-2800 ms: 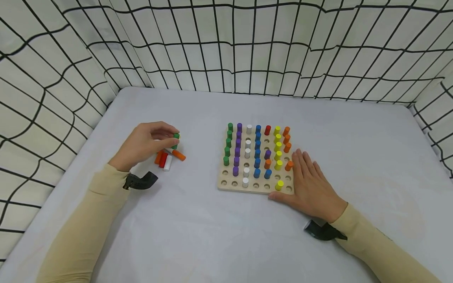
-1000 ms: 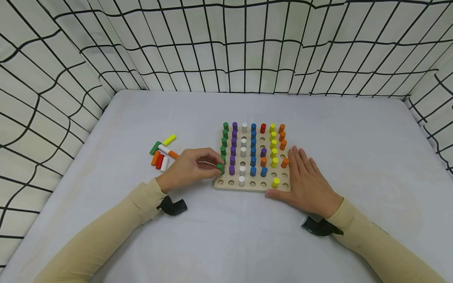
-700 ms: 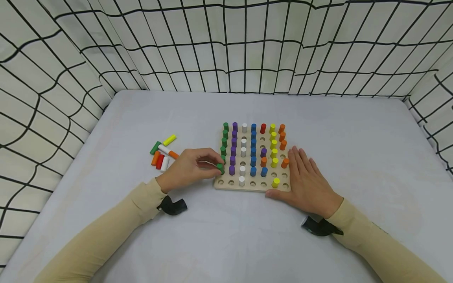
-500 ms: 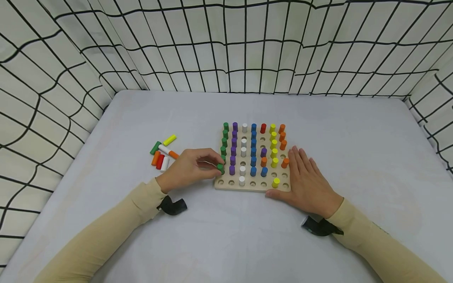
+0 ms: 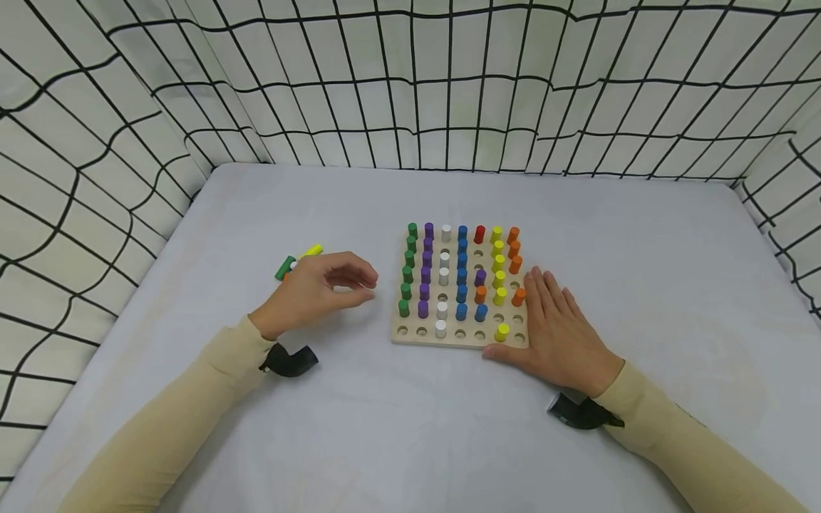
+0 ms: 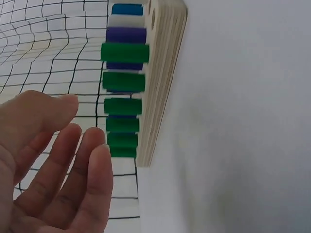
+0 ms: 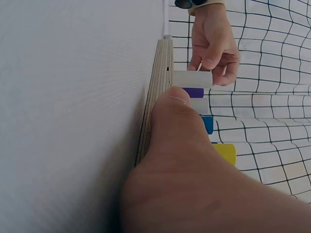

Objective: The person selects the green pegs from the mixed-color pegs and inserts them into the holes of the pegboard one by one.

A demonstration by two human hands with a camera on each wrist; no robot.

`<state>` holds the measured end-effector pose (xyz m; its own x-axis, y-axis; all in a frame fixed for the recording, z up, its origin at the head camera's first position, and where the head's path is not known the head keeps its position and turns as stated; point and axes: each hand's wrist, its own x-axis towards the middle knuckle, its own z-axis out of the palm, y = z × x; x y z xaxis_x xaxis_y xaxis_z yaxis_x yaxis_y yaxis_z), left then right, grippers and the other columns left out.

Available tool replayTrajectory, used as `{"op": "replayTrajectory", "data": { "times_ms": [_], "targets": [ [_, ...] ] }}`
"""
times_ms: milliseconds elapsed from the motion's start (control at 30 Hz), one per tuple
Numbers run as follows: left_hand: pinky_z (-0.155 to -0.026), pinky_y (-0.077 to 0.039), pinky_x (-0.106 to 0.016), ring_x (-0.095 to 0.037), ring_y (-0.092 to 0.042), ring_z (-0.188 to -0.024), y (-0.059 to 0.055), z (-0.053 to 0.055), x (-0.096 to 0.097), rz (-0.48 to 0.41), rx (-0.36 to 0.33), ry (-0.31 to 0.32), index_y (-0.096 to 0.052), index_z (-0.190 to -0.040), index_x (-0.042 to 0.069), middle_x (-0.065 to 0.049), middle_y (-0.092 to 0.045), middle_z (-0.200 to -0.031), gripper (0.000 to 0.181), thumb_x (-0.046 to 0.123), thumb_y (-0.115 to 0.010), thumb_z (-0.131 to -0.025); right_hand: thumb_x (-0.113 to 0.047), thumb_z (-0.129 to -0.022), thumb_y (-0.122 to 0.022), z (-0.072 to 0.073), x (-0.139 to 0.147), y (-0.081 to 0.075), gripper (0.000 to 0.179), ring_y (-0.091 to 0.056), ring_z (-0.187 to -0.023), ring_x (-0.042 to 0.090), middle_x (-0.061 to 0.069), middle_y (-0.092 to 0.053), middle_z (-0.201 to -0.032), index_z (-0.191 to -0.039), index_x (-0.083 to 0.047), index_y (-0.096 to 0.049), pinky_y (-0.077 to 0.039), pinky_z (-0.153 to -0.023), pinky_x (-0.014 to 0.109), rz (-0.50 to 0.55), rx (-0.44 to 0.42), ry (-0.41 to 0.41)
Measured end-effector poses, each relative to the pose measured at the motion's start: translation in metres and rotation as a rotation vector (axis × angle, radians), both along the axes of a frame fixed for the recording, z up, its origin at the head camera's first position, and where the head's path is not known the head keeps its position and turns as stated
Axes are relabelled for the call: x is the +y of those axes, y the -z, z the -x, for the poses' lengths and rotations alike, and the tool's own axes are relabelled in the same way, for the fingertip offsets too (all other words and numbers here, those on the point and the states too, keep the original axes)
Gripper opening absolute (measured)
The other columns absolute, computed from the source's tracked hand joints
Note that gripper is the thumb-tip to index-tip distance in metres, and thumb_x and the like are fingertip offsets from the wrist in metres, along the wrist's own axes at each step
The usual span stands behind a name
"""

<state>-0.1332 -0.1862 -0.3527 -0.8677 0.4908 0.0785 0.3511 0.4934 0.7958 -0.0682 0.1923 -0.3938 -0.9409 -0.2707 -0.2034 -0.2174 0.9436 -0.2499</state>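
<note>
A wooden pegboard (image 5: pixel 410 338) bears columns of coloured pegs: green, purple, white, blue, yellow and orange, with a red one at the back. My left hand (image 5: pixel 318 288) hovers left of the board, fingers loosely bent and nothing between them. In the left wrist view, the nearest green peg (image 6: pixel 125 52) stands apart from the fingertips. My right hand (image 5: pixel 564 335) lies flat along the board's right edge, fingers straight, thumb at the front corner. The right wrist view shows that thumb (image 7: pixel 177 111) against the board's side.
Loose pegs lie behind my left hand, among them a green peg (image 5: pixel 285 268) and a yellow peg (image 5: pixel 312 251); the hand hides others. A white cloth (image 5: pixel 410 427) covers the table. Black wire grid (image 5: pixel 423 92) walls surround the back and sides.
My left hand brought a green peg from the loose pile to the board's left column, let go of it there, and moved back left. The right hand stays at the board's edge.
</note>
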Motion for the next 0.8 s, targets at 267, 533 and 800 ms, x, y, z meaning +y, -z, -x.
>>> {"op": "replayTrajectory", "data": {
  "times_ms": [267, 533, 800],
  "targets": [
    [-0.081, -0.059, -0.016, -0.009, -0.075, -0.094, -0.018, 0.009, -0.042, 0.002, -0.081, -0.214, -0.073, -0.115, 0.012, 0.0, -0.076, -0.109, 0.026, 0.022, -0.08, -0.092, -0.094, -0.077, -0.05, 0.0, -0.002, -0.001, 0.14, -0.005, -0.162, 0.048, 0.025, 0.001, -0.174, -0.163, 0.004, 0.0, -0.011, -0.129, 0.068, 0.0, -0.009, 0.002],
    [-0.086, -0.056, -0.009, 0.002, -0.07, -0.099, -0.015, 0.017, -0.077, 0.024, -0.047, -0.337, -0.072, -0.119, 0.015, 0.012, -0.072, -0.11, 0.031, 0.03, -0.079, -0.093, -0.096, -0.076, -0.048, 0.0, -0.001, 0.0, 0.142, -0.003, -0.162, 0.048, 0.024, 0.004, -0.174, -0.164, 0.003, 0.003, -0.01, -0.129, 0.069, -0.01, -0.031, 0.012],
    [-0.088, -0.048, -0.003, -0.002, -0.063, -0.112, -0.005, 0.026, -0.103, 0.182, -0.063, -0.397, -0.069, -0.125, 0.02, 0.001, -0.069, -0.126, 0.037, 0.042, -0.072, -0.097, -0.094, -0.077, -0.051, 0.001, -0.002, 0.0, 0.141, -0.003, -0.162, 0.048, 0.024, 0.004, -0.174, -0.164, 0.003, 0.004, -0.01, -0.129, 0.069, -0.021, -0.037, 0.013]
  ]
}}
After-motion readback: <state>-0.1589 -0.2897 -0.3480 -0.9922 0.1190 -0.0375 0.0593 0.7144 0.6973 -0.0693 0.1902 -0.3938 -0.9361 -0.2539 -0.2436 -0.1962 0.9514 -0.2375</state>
